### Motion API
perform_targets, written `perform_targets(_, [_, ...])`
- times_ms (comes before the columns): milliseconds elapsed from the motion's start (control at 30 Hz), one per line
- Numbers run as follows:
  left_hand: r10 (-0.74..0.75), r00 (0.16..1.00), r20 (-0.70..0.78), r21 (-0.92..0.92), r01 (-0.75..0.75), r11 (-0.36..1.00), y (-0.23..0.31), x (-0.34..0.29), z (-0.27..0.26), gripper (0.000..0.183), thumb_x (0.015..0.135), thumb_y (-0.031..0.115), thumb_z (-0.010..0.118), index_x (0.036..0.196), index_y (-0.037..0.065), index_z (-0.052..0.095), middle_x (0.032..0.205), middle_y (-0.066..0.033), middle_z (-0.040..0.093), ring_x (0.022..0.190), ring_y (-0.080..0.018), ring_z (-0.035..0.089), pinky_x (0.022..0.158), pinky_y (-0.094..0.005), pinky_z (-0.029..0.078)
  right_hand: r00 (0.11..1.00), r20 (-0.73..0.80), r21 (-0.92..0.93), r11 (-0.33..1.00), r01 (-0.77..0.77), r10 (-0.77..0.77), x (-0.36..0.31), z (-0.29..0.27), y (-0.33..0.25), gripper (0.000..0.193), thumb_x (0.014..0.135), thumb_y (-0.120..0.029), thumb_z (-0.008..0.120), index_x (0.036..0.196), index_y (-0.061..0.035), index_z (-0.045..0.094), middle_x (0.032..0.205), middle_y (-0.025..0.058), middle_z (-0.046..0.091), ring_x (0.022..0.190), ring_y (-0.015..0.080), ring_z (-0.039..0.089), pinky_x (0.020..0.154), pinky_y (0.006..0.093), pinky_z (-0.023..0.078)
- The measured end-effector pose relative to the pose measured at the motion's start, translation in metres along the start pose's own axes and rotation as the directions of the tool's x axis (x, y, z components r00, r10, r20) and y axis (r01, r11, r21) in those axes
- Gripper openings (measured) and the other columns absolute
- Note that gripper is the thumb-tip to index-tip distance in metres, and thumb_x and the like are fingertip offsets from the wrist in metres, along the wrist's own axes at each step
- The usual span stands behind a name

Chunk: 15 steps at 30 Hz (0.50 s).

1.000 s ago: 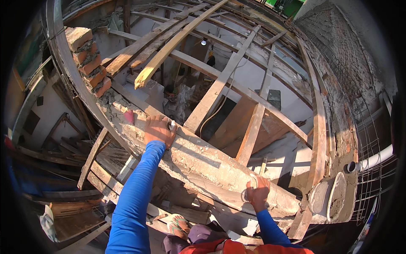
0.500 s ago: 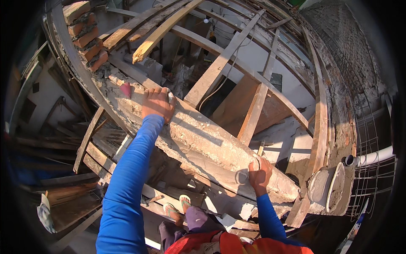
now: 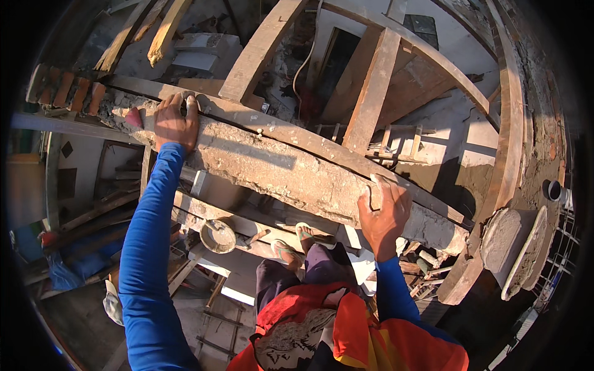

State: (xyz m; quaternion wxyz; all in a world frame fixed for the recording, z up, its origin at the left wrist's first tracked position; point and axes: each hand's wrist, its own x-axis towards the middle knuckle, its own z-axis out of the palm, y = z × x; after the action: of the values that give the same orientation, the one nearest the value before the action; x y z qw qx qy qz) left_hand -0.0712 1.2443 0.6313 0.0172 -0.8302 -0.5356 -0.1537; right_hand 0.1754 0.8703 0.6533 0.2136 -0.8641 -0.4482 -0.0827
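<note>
A rough concrete beam [image 3: 247, 162], crusted with old mortar, runs across in front of me with a wooden board [image 3: 291, 131] along its far side. My left hand [image 3: 176, 123] is clamped on the beam's left part, fingers bent toward the board. Further right, my right hand [image 3: 387, 216] grips the same beam, its thumb on the near side and its fingers toward the far edge; their tips are partly hidden. A small maroon piece [image 3: 133, 117] lies on the beam just left of my left hand.
Below, my feet in flip-flops [image 3: 286, 250] stand near a plank. A bucket of mortar [image 3: 218, 237] sits to their left. Wooden rafters [image 3: 374, 89] cross open gaps beyond the beam. Bricks [image 3: 79, 94] stand at its left end, and a white pipe [image 3: 560, 193] is at right.
My view has shifted, bringing the bucket and more of the area below into sight. Both hands remain on the beam; the right thumb now stands further from its fingers.
</note>
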Motion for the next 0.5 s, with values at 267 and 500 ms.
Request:
perform_targets(267, [0.043,0.998,0.048,-0.049,-0.041,0.998,-0.028,0.001,0.019,0.049,0.104,0.041,0.055,0.131,0.001,0.062,0.139,-0.0222,0.06,0.132,-0.0419,0.051,0.115,-0.0482,0.037,0.998,0.06,0.043,0.999,-0.025,0.022,0.004,0.001,0.006,0.04,0.076,-0.022,0.078,0.113,-0.0072,0.074,0.106,0.0112,0.07,0.099,0.0331,0.061,0.101,0.0469,0.042])
perform_targets(500, [0.117,0.992,0.048,-0.097,-0.112,0.989,-0.01,0.006,0.001,0.032,0.103,0.032,0.056,0.12,0.008,0.068,0.124,-0.0155,0.065,0.12,-0.0372,0.058,0.106,-0.0457,0.042,0.993,0.114,0.079,0.996,-0.037,0.028,0.01,-0.004,0.004,0.039,0.078,-0.014,0.075,0.116,-0.0057,0.072,0.111,0.0135,0.068,0.107,0.0365,0.06,0.102,0.0488,0.042])
